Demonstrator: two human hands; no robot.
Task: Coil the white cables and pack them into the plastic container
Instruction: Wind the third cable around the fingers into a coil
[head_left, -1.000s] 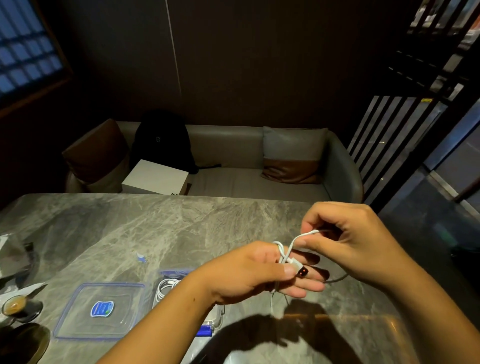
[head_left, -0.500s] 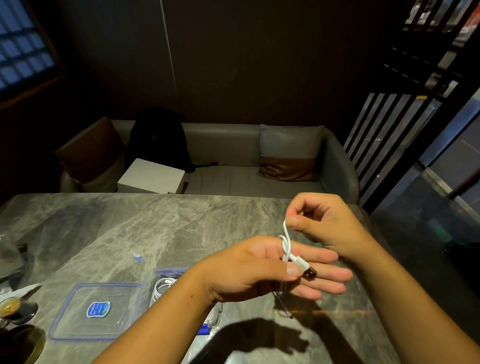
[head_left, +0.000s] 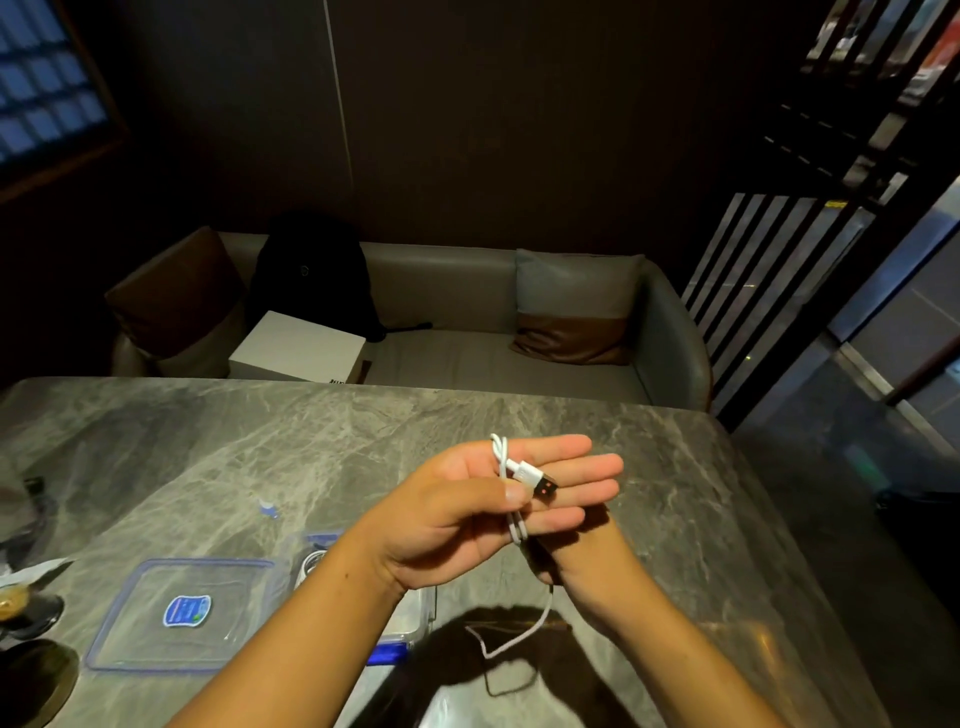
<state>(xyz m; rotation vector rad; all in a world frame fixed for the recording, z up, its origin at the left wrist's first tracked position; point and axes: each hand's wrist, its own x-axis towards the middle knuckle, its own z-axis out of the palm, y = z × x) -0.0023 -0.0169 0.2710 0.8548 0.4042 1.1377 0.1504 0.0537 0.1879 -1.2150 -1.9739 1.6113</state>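
My left hand is held palm up over the marble table, fingers stretched out. A white cable loops around those fingers, and the thumb pins its USB plug. My right hand sits just below and behind the left one, its fingers mostly hidden. It grips the cable, whose loose tail hangs down from it. The clear plastic container with blue clips lies under my left forearm, with a coiled white cable showing inside. Its lid lies to the left.
A small blue and white cap lies on the table. A dark cup and saucer stand at the left edge. Beyond the table is a sofa with a white box, a black backpack and cushions.
My right hand dropped from above the left fingers to beneath the left hand, carrying the cable round. The left fingers straightened out and the plug stayed pinned under the thumb.
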